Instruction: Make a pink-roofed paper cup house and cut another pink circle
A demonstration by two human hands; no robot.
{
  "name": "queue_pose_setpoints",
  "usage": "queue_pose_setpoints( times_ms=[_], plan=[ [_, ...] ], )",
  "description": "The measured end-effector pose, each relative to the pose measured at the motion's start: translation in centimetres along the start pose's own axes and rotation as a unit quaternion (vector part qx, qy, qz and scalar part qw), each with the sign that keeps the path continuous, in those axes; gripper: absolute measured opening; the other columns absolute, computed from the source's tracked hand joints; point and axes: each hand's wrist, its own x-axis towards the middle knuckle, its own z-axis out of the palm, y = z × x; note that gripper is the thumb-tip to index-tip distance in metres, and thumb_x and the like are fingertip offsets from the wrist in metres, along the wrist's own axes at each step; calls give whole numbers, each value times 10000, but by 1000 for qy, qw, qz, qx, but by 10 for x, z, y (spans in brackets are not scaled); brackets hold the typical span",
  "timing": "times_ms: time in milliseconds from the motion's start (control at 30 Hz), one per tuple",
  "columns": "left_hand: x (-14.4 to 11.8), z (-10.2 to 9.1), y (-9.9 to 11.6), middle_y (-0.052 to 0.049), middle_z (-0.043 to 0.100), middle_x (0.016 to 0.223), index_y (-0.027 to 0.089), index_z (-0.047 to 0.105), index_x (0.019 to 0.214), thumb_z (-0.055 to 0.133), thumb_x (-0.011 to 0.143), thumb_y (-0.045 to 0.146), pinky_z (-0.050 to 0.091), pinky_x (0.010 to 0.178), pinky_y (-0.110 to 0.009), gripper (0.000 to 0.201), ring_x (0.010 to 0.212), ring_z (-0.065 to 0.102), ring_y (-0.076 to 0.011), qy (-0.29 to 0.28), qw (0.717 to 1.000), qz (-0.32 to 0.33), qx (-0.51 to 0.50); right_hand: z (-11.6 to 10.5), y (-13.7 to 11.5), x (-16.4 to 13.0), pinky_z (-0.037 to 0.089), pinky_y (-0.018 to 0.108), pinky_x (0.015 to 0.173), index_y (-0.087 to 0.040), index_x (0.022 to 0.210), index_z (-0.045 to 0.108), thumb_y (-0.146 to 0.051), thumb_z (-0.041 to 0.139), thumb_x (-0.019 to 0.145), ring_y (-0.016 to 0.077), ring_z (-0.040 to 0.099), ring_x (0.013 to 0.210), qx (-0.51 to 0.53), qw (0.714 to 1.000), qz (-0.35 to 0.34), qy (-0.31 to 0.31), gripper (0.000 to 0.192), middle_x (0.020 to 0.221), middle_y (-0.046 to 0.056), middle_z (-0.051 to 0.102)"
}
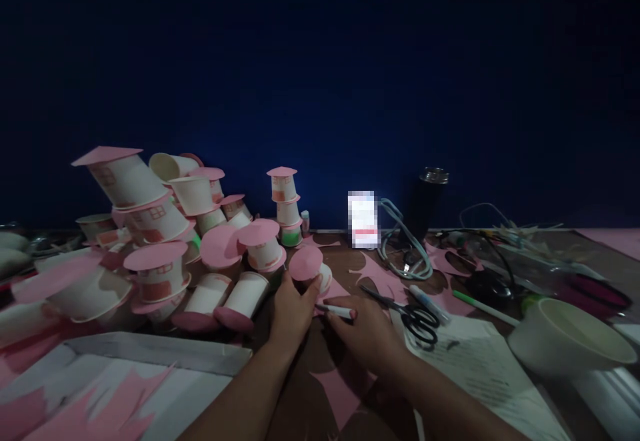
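Left hand (293,311) grasps pink-topped cup (305,264), presumably steadying it. Right hand (370,331) pinches marker (341,311), one end near left thumb (315,286).

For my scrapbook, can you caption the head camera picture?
Left hand holds a pink-topped cup; right hand holds a pen.

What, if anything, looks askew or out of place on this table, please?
The tall stack of pink-roofed white paper cups at left leans leftward, unlike the upright middle stack. Two white paper cups left of the person's left hand rest tipped, pink roofs lowest. Jagged pink paper scraps litter the brown table.
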Motion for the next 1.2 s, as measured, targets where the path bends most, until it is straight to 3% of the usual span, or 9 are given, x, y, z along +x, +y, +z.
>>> queue_pose_setpoints(
  times_ms=[533, 767, 1200],
  plan=[
    [-2, -2, 4, -166, 690, 1076, 137, 545, 1115, 652, 783, 422, 486, 839, -351, 451, 1002, 657, -278, -25, 1000, -9, 8, -10, 1, -4, 426, 235, 598, -251, 840, 767, -295, 539, 821, 180, 645, 654, 21, 1000, 17, -5, 233, 709, -7, 744],
    [-2, -4, 6, -185, 686, 1065, 104, 543, 1120, 651, 789, 405, 480, 837, -353, 460, 987, 655, -284, -35, 999, -7, 0, -15, 1, -5, 441, 233, 592, -231, 772, 766, -290, 527, 817, 187, 651, 668, 34, 999, 16, -9, 250, 692, -10, 744],
    [-2, -4, 4, -182, 690, 1051, 132, 550, 1090, 639, 785, 423, 476, 814, -362, 430, 978, 655, -297, -36, 999, -8, 7, -35, -2, -6, 475, 241, 587, -211, 776, 777, -306, 558, 795, 202, 674, 668, 53, 998, 35, -29, 240, 680, 6, 754]
  ],
)
